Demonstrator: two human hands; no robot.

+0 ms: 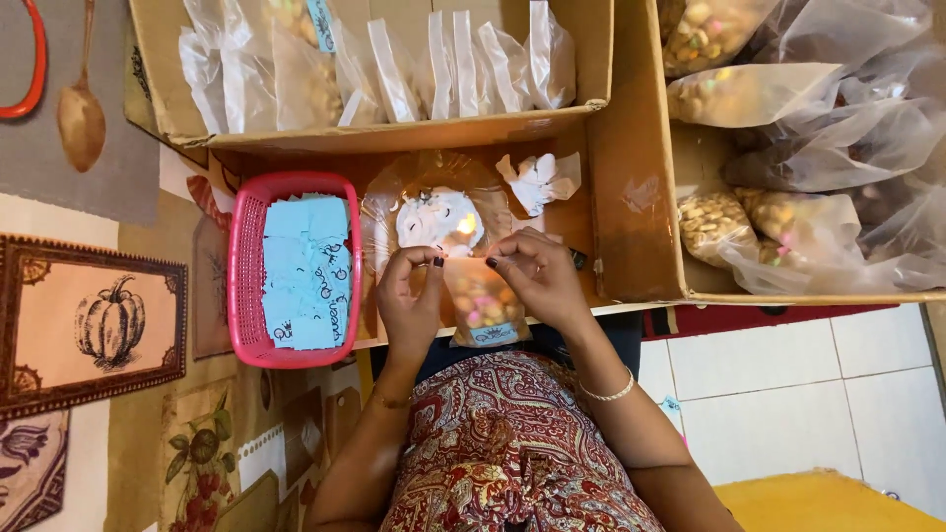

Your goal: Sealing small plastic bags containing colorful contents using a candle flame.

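Your left hand [409, 296] and right hand [537, 276] are pinching shut the small snack bag [481, 305] over the flat cardboard [552, 212] | filled bags [394, 69] are waiting boxed | blue labels [305, 271] are remaining in the pink basket [241, 296].

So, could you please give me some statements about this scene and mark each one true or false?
1. Both hands, left hand and right hand, hold a small clear snack bag. True.
2. The pink plastic basket holds green leaves. False: it holds light blue paper labels.
3. Larger clear bags of nuts lie in the cardboard box on the right. True.
4. The right wrist is bare. False: it wears a pale bracelet.
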